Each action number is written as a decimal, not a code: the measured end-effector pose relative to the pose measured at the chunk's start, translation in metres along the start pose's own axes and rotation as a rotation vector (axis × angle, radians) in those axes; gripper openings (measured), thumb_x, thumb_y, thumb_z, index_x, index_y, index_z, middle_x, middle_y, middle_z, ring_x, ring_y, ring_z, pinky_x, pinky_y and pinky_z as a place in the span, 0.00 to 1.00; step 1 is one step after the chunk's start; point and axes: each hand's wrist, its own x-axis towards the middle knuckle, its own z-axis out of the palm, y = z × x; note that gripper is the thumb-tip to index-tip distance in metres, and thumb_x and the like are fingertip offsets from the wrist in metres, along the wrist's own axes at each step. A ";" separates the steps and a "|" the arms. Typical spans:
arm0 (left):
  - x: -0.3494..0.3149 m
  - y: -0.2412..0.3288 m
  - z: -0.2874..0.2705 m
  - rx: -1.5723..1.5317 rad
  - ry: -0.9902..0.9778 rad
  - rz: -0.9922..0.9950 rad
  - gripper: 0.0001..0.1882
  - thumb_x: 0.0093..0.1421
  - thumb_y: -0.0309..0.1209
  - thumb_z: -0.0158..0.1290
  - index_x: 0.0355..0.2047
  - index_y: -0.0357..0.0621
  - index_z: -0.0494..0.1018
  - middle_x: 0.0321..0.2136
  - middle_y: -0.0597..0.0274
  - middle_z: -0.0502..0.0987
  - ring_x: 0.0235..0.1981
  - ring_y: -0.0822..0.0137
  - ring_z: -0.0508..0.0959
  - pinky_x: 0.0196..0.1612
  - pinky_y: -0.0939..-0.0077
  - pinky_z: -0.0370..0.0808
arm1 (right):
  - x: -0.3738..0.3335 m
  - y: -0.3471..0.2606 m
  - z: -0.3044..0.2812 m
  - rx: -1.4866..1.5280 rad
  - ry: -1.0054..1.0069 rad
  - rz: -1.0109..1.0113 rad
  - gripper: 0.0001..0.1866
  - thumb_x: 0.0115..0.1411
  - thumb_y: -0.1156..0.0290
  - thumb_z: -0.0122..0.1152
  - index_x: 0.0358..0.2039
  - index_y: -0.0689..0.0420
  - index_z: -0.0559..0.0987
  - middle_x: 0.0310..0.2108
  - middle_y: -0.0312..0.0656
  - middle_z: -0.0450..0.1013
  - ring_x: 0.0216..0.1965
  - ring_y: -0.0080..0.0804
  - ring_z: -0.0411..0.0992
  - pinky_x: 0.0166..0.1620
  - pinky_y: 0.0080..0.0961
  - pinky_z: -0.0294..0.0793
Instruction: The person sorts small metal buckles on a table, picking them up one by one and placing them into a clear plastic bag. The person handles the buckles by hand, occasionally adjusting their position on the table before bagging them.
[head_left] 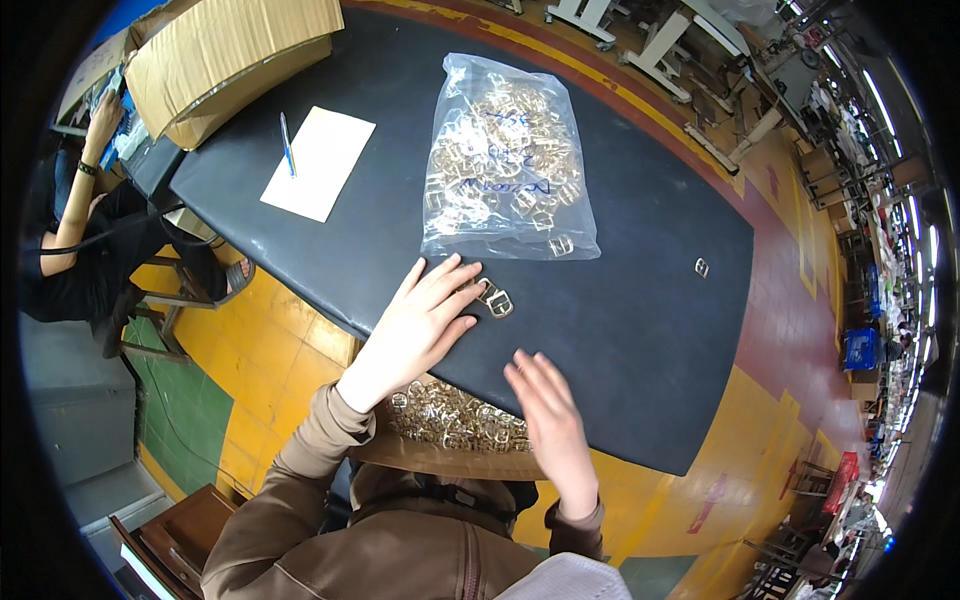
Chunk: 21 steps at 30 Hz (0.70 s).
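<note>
My left hand (425,315) lies with fingers stretched out on the dark table top (640,330). Beside its fingertips is a small group of metal buckles (497,300), partly covered by the fingers. My right hand (548,410) hovers over the table's near edge, fingers extended and slightly blurred, with nothing visible in it. Below the edge, against my body, a cardboard box (450,460) holds many loose gold-coloured buckles (455,415). Just beyond my left hand rests a clear plastic bag (510,160) full of similar buckles, with handwriting on it.
One lone buckle (701,267) lies near the table's right side. A sheet of tan paper (320,165) with a blue pen (288,145) on it is at the left. Farther left stands a large cardboard box (235,60), near a seated person (95,235).
</note>
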 end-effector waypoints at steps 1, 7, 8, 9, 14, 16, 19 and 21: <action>0.002 0.001 0.001 0.022 0.002 0.011 0.20 0.68 0.31 0.60 0.60 0.47 0.79 0.68 0.57 0.72 0.74 0.50 0.64 0.77 0.40 0.54 | -0.009 -0.006 0.002 0.051 -0.025 0.008 0.19 0.68 0.82 0.57 0.59 0.60 0.81 0.64 0.48 0.75 0.68 0.53 0.69 0.68 0.44 0.71; 0.003 0.005 0.003 0.113 -0.036 0.112 0.18 0.69 0.34 0.59 0.58 0.52 0.81 0.68 0.58 0.71 0.74 0.50 0.64 0.76 0.42 0.57 | -0.018 -0.021 -0.008 0.305 -0.158 -0.138 0.20 0.66 0.78 0.63 0.59 0.58 0.82 0.67 0.45 0.72 0.70 0.48 0.68 0.70 0.43 0.70; 0.002 0.005 0.002 0.116 -0.023 0.121 0.17 0.69 0.34 0.60 0.57 0.52 0.81 0.67 0.58 0.72 0.73 0.50 0.65 0.76 0.43 0.57 | -0.010 -0.020 -0.009 0.278 -0.096 -0.162 0.19 0.67 0.77 0.64 0.59 0.57 0.83 0.68 0.45 0.72 0.69 0.49 0.68 0.69 0.43 0.70; 0.001 0.005 0.002 0.118 -0.009 0.130 0.16 0.69 0.34 0.60 0.56 0.52 0.82 0.67 0.58 0.72 0.73 0.50 0.66 0.76 0.44 0.58 | 0.001 -0.017 -0.009 0.246 -0.051 -0.176 0.19 0.67 0.76 0.64 0.59 0.56 0.83 0.68 0.46 0.72 0.69 0.49 0.68 0.69 0.43 0.70; -0.001 -0.005 -0.001 -0.155 0.080 0.038 0.14 0.69 0.30 0.59 0.53 0.46 0.80 0.65 0.55 0.74 0.71 0.49 0.68 0.73 0.52 0.64 | 0.070 -0.002 0.014 0.184 0.174 -0.037 0.19 0.69 0.79 0.59 0.59 0.59 0.82 0.66 0.49 0.74 0.68 0.52 0.70 0.68 0.43 0.71; -0.003 -0.009 -0.002 -0.194 0.111 -0.007 0.17 0.68 0.28 0.59 0.56 0.42 0.79 0.65 0.53 0.74 0.71 0.47 0.69 0.71 0.54 0.66 | 0.076 0.001 0.018 0.127 0.116 -0.072 0.20 0.69 0.82 0.56 0.60 0.60 0.81 0.65 0.50 0.74 0.67 0.52 0.71 0.67 0.42 0.72; -0.003 -0.011 0.003 -0.155 0.136 -0.059 0.23 0.66 0.25 0.60 0.61 0.39 0.76 0.69 0.49 0.71 0.72 0.46 0.66 0.74 0.53 0.63 | 0.054 0.000 0.018 0.095 0.057 -0.113 0.22 0.66 0.85 0.55 0.59 0.60 0.81 0.63 0.50 0.76 0.65 0.51 0.73 0.66 0.42 0.74; 0.004 -0.013 0.009 -0.015 0.179 -0.014 0.26 0.66 0.27 0.61 0.64 0.38 0.74 0.70 0.45 0.68 0.72 0.45 0.66 0.74 0.53 0.63 | 0.034 -0.001 0.017 0.100 -0.003 -0.175 0.25 0.61 0.86 0.57 0.59 0.61 0.80 0.63 0.49 0.76 0.66 0.48 0.73 0.67 0.42 0.74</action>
